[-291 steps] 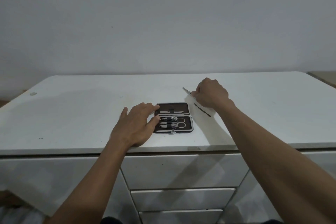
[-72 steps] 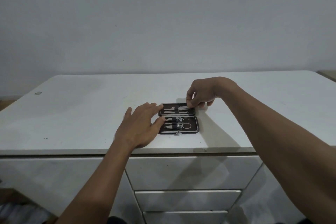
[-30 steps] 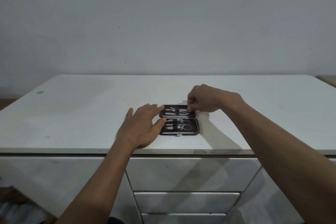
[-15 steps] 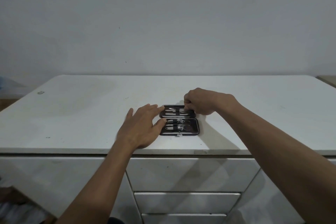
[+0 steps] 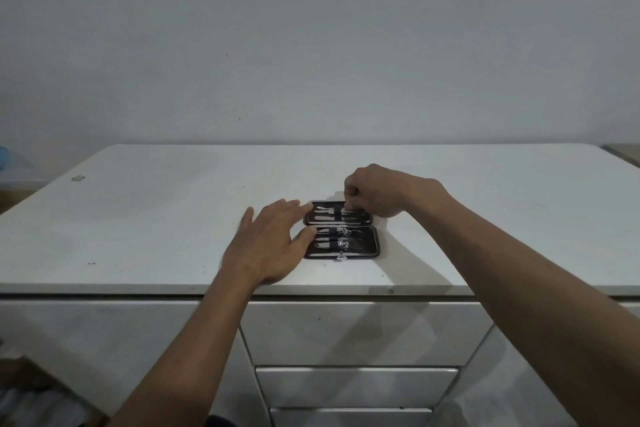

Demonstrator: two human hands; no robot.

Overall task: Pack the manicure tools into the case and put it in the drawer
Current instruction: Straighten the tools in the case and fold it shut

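Observation:
A dark manicure case (image 5: 360, 246) lies open flat near the front edge of the white cabinet top (image 5: 156, 218). Its near half holds clippers and small scissors under a strap. Its far half holds several thin metal tools (image 5: 327, 213). My left hand (image 5: 270, 246) rests flat on the top, fingers spread, fingertips touching the case's left edge. My right hand (image 5: 374, 194) is curled over the far half's right end, fingertips pinched on a thin tool there; most of that tool is hidden.
Closed white drawers (image 5: 356, 333) stack below the cabinet's front edge, directly under the case. A plain wall stands behind. A small grey mark (image 5: 78, 178) sits at the top's far left. Something brown shows at the far right edge (image 5: 627, 152).
My right hand picked up the loose tools beside the case and now works over its far half, sliding slightly left in the last second. My left hand has stayed put.

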